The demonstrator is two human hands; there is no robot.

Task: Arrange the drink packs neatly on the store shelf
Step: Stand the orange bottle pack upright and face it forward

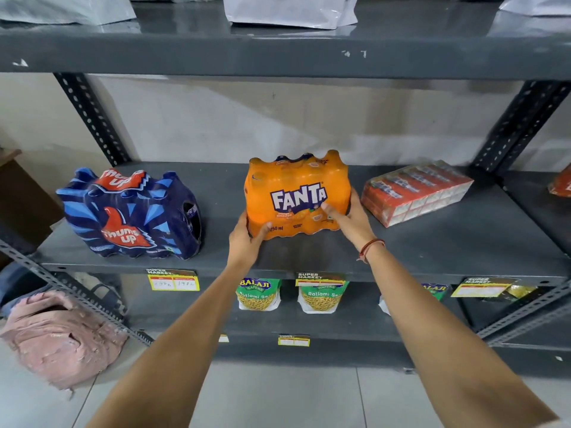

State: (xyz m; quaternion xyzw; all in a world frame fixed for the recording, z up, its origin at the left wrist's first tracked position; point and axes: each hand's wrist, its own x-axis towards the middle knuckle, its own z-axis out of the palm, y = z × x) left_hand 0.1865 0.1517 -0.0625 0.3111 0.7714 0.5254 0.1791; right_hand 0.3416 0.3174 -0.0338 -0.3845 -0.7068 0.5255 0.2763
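Note:
An orange Fanta pack (293, 186) stands upright in the middle of the grey metal shelf (432, 248). My left hand (245, 242) grips its lower left corner. On the lower right side, my right hand (352, 217) holds it with the thumb across the front. A dark blue Thums Up pack (129, 214) stands to the left, turned at a slight angle. To the right lies a flat red carton pack (415, 191), skewed on the shelf.
Perforated uprights (92, 118) frame the bay. Green Balaji snack bags (258, 293) hang on the shelf below, behind yellow price tags (173, 281). White bags (290, 10) sit on the top shelf. A pink backpack (58, 338) lies on the tiled floor at left.

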